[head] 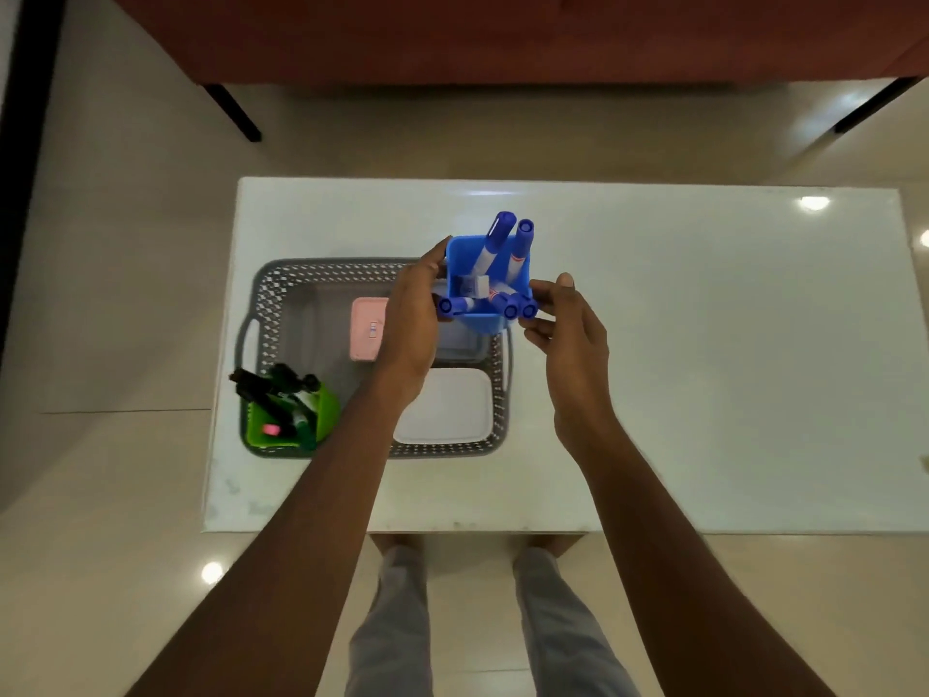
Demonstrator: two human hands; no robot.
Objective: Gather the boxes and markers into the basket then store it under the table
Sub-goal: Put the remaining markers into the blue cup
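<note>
A grey woven basket sits on the left half of the white table. Inside it lie a pink box, a white box and a green holder with dark markers. Above the basket's far right corner I hold a blue box full of blue markers. My left hand grips its left side. My right hand touches its right side with the fingertips. A grey box lies under the blue one, mostly hidden.
A red sofa with black legs stands beyond the table. Glossy tiled floor surrounds the table. My legs show below the table's near edge.
</note>
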